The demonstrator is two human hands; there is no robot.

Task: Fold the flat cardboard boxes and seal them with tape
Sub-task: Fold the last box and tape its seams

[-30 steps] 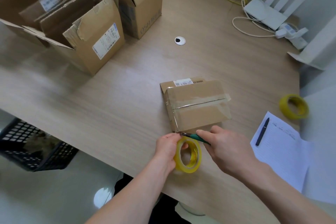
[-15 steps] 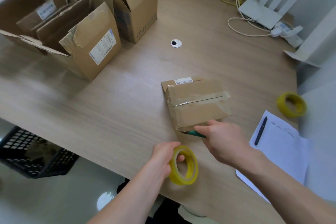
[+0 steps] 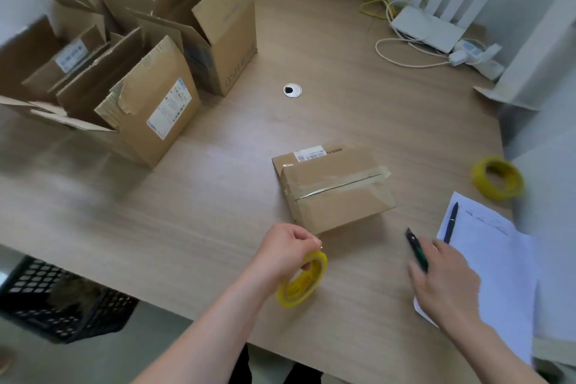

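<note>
Down at the far left, below the table edge, sits a black plastic crate (image 3: 46, 299) on the floor. Above it, on the wooden table (image 3: 187, 227), a cluster of open cardboard boxes (image 3: 149, 72) stands with flaps up, one showing a white shipping label toward us. A round cable grommet (image 3: 292, 90) lies in the tabletop further along.

Near the front edge, the left hand (image 3: 285, 251) grips a yellow tape roll (image 3: 302, 280), fingers curled through its core and thumb over the rim, the roll held upright just above the table. Just beyond that hand rests the small sealed box (image 3: 335, 188), flaps closed and a strip of clear tape running along its top seam, a barcode label at its far edge.

To the right of the box, the right hand (image 3: 445, 284) holds a green-handled cutter (image 3: 417, 251), its dark tip pointing away; the hand lies partly over a sheet of paper (image 3: 498, 274) with a black pen (image 3: 451, 221) on it. A second yellow roll (image 3: 497, 177) lies flat near the right edge. At the back, a white router (image 3: 430, 25) and cables sit by the wall.
</note>
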